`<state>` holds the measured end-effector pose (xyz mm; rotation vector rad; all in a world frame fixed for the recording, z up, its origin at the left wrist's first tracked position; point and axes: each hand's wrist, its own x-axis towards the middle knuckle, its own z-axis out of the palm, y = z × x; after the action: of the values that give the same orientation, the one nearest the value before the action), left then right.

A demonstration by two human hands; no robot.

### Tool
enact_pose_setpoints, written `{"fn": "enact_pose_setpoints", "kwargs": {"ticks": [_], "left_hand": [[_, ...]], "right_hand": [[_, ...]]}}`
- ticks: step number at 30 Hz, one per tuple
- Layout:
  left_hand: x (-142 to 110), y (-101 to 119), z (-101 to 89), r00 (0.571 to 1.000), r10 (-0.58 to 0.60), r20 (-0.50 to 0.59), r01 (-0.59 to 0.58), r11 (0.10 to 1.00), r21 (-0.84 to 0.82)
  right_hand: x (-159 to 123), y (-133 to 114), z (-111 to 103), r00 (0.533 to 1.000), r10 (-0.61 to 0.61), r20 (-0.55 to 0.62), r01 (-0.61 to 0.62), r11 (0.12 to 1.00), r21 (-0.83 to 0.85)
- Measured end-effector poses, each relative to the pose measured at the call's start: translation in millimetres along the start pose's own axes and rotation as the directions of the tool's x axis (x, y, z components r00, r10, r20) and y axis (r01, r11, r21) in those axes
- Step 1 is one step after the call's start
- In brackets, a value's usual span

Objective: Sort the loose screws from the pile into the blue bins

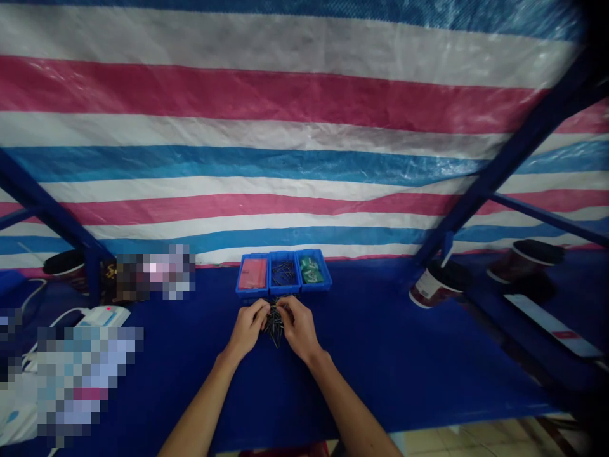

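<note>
Between my two hands, on the blue tabletop, is a bunch of thin dark screws [275,331], several of them pointing toward me. My left hand [249,322] closes in from the left with thumb and fingers pinched at the bunch's upper end. From the other side, my right hand [299,322] has its fingers curled in on the same screws. The fingers hide exactly which screws each hand grips. Just beyond stand three joined blue bins: a left bin [238,277] with pink packets, a middle bin [284,290] with dark screws, and a right bin [328,279] with green-and-white pieces.
The blue table [380,355] meets a striped tarp [285,139] at the back. A dark-topped tub [425,289] stands to the right, near a slanted blue frame bar [457,219]. On the left lie a white power strip [110,315] and cables. A phone-like slab [552,324] rests far right.
</note>
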<state>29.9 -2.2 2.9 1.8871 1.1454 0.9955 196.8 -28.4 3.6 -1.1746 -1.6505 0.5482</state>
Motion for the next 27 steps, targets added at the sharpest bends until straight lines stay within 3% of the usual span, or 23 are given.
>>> {"fn": "enact_pose_setpoints", "kwargs": {"ticks": [11,17,21,27], "left_hand": [[-0.9,5.2,0.5,1.000,0.009,-0.001,-0.009,1.000,0.015],[-0.9,3.1,1.1,1.000,-0.003,-0.018,0.003,1.000,-0.006],[-0.6,3.4,0.4,1.000,-0.006,-0.029,0.006,1.000,-0.011],[-0.3,4.4,-0.2,1.000,-0.013,-0.018,0.012,1.000,-0.009]], "right_hand": [[1.2,-0.8,-0.5,1.000,-0.019,0.002,0.019,0.997,-0.069],[0.8,-1.1,0.1,1.000,-0.010,0.017,0.009,1.000,0.020],[1.1,-2.1,2.1,0.999,-0.043,0.019,0.043,0.999,0.007],[1.4,0.2,1.4,1.000,0.000,-0.009,0.000,1.000,0.027]]}}
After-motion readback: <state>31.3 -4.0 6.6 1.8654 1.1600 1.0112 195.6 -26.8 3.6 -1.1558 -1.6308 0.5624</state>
